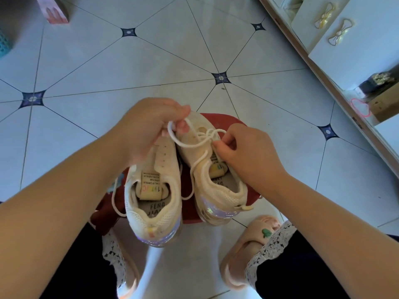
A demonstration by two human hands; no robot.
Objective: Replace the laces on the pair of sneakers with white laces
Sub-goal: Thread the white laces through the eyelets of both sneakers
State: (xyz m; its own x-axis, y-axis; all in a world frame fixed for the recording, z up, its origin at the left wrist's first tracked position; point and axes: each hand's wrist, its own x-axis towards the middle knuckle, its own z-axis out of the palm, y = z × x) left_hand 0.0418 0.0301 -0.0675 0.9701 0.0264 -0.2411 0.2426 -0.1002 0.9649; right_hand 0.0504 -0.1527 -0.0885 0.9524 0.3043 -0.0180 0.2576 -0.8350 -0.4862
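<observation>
Head view.

- Left sneaker (155, 197) and right sneaker (216, 180): cream mesh, sitting side by side on a red stool (228, 121), heels pointing toward the person, the two touching along their inner sides.
- Lace (187, 145): white, running across the right sneaker's upper eyelets, crossing itself in a loose tangle over the tongue, one loop rising toward the left.
- Left hand (149, 126): hovering over the left sneaker's toe, fingers curling in and pinching the raised loop of lace.
- Right hand (244, 152): resting against the right sneaker's outer side, fingers curling tight, fingertips pinching the lace at the eyelets.
- Slippers (248, 255): pink, standing on the tiled floor (151, 61) below the stool.
- Cabinet (345, 50): white, lining the right edge.
</observation>
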